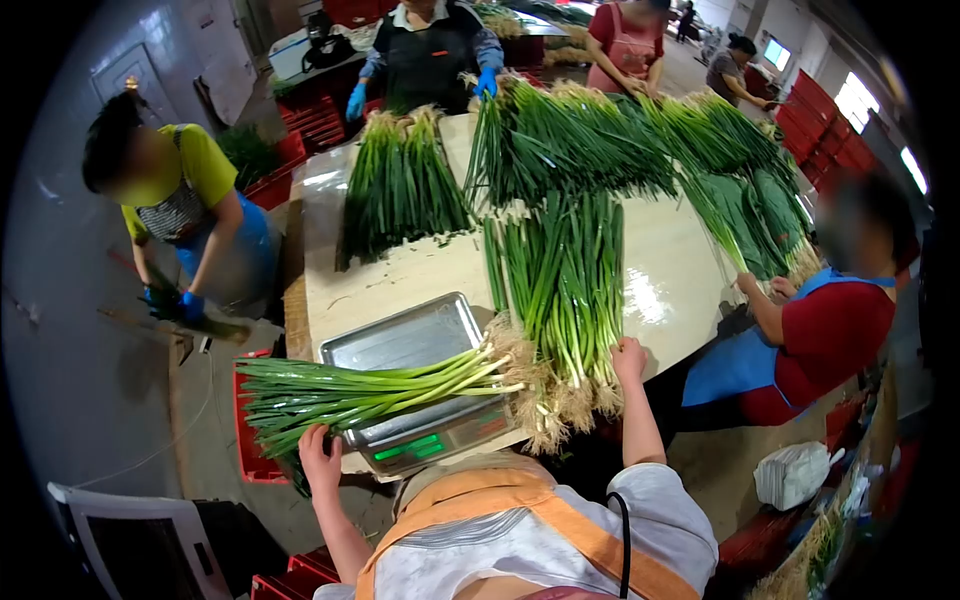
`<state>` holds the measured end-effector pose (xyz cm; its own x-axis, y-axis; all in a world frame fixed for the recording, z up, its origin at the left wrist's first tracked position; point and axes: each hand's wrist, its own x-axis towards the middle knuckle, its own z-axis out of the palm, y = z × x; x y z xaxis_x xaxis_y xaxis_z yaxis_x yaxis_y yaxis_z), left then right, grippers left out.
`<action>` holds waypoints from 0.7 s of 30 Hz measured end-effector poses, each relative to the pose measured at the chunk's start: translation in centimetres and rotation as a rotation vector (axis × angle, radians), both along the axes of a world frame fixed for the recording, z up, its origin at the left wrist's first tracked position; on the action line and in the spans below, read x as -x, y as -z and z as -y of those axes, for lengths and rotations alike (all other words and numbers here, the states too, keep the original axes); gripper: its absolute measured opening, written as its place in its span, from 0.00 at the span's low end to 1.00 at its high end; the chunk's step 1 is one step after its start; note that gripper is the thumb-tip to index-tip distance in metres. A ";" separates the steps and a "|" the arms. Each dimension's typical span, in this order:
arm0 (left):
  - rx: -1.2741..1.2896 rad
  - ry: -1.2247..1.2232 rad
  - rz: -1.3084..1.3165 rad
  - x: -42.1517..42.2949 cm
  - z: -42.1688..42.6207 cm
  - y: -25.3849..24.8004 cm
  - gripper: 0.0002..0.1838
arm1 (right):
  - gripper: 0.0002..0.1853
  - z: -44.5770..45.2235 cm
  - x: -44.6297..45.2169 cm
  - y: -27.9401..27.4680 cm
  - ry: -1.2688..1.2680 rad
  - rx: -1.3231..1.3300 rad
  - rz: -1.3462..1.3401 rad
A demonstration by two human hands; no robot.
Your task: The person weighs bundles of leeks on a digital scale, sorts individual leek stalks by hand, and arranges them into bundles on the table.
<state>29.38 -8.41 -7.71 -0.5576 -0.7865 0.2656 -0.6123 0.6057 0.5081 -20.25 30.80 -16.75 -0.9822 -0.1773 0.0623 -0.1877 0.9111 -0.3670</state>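
Observation:
A bunch of green onions [390,385] lies across the metal pan [405,335] of a weighing scale, roots to the right and leaves hanging past the left side. My left hand [320,458] is at the lower edge of those leaves, fingers apart and touching them. Green digits glow on the scale's front display [408,447]. A larger pile of green onions [565,280] rests right of the scale, its roots toward me. At its right edge is my right hand [628,360], fingers curled together against the outer stalks; what they pinch, if anything, is hidden.
More green onion piles [405,185] [570,135] cover the far side of the table [660,250]. Co-workers stand at the left, far side and right, one in a blue apron [735,360]. A red crate [255,430] sits below the table's left edge. A chair [150,540] is at lower left.

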 end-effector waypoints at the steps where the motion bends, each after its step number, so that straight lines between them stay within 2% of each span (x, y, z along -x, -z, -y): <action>1: -0.003 0.004 0.005 0.1 -0.1 0.0 0.18 | 0.10 -0.2 0.0 -1.0 -0.008 0.076 -0.048; 6: -0.037 0.046 0.013 1.0 -0.3 -0.3 0.17 | 0.10 0.0 0.4 -3.5 -0.106 0.434 -0.167; 9: -0.025 0.072 0.005 1.7 0.1 -0.5 0.17 | 0.09 1.6 -0.6 -6.2 0.029 1.053 0.125; 10: -0.004 0.084 0.002 1.9 0.1 -0.6 0.17 | 0.09 3.1 -2.5 -10.6 0.134 1.272 0.278; 13: -0.001 0.091 0.016 2.5 0.4 -1.1 0.17 | 0.10 3.6 -3.0 -12.7 0.056 1.401 0.415; 21: -0.021 0.079 -0.009 2.5 0.5 -1.9 0.15 | 0.14 7.5 -7.5 -24.9 -0.428 1.429 0.262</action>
